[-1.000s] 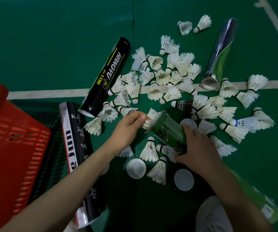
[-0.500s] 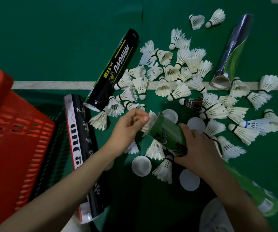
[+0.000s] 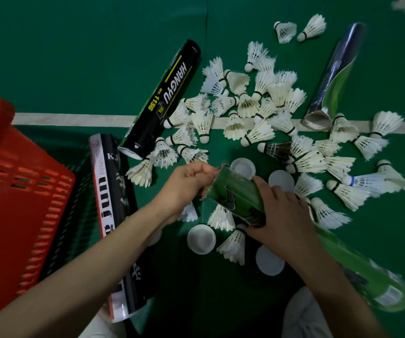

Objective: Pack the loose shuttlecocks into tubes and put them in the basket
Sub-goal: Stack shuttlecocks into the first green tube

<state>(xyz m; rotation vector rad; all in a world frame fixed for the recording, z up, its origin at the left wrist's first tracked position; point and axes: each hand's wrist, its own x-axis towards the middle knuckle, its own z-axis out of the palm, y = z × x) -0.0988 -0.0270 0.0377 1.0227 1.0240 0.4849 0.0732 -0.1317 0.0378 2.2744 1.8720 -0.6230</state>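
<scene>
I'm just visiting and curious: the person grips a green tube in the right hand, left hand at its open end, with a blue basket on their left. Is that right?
Nearly. The head view shows a red basket, not a blue one. The rest stands: the right hand grips the green tube and the left hand is at its open end.

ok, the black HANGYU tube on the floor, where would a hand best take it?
Probably mid-body, fingers wrapped across the black HANGYU tube, coming from above on its picture-left side. It is a round cylinder lying flat and diagonal. Bare floor borders that side, while loose shuttlecocks crowd its lower right.
</scene>
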